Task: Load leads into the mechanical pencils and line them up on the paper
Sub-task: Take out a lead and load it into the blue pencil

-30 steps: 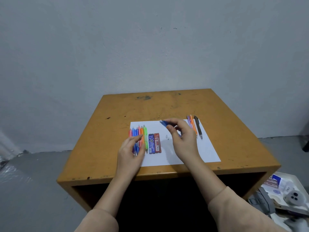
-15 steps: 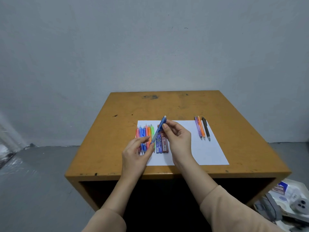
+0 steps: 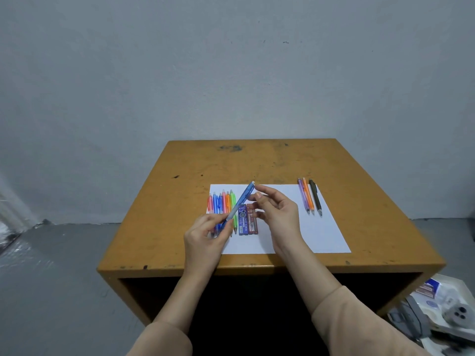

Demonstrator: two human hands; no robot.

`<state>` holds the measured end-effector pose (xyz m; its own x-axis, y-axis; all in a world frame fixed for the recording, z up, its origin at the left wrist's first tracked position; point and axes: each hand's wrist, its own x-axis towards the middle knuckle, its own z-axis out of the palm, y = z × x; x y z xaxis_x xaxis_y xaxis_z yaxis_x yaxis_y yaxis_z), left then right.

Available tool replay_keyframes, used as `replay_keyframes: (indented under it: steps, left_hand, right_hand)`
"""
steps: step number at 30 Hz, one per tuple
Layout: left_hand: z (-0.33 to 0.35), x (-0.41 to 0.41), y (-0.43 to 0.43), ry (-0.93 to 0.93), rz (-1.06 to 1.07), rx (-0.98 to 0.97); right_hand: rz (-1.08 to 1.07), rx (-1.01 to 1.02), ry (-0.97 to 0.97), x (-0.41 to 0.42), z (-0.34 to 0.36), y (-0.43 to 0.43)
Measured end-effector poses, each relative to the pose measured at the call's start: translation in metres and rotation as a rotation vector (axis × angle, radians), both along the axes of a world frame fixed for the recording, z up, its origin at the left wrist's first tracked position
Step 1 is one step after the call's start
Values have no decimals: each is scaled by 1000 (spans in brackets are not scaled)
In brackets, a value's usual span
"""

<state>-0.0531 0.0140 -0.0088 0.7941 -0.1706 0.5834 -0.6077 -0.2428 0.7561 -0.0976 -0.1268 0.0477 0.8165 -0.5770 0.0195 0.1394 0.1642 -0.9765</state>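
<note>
Over the table (image 3: 257, 160) and paper (image 3: 321, 235), the left hand (image 3: 205, 242) now has the blue pencil (image 3: 241, 201) alone; the right hand (image 3: 280, 214) has let go of its top end. Loading this pencil is likely about to begin. Left fingers curl round the tip end, holding it slanted above the lead boxes (image 3: 244, 219). Right fingers sit loosely spread beside the cap, seemingly holding nothing.

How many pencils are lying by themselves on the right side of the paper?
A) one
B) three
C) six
B: a purple pencil, an orange pencil and a black pencil lie side by side near the right edge of the paper.
</note>
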Motion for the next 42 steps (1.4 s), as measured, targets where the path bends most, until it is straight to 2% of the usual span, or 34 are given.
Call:
replay_keyframes:
  steps: [5, 10, 19, 29, 36, 42]
  left_hand:
    - [1, 0, 0, 5, 17, 15]
    - [0, 1, -1, 11, 18, 4]
    - [0, 2, -1, 10, 13, 2]
    - [-1, 2, -1, 51, 16, 8]
    - [-1, 1, -1, 63, 20, 26]
    - [3, 1, -1, 37, 9, 55]
  right_hand:
    - [-160, -266, 86, -2, -10, -33]
    - [-155, -669, 338, 3, -28, -52]
    - [-141, -908, 488, 12, -42, -51]
    - [-196, -874, 482, 11, -40, -48]
    - [-262, -756, 366, 5, -35, -47]
    - [-232, -611, 225, 0, -13, -43]
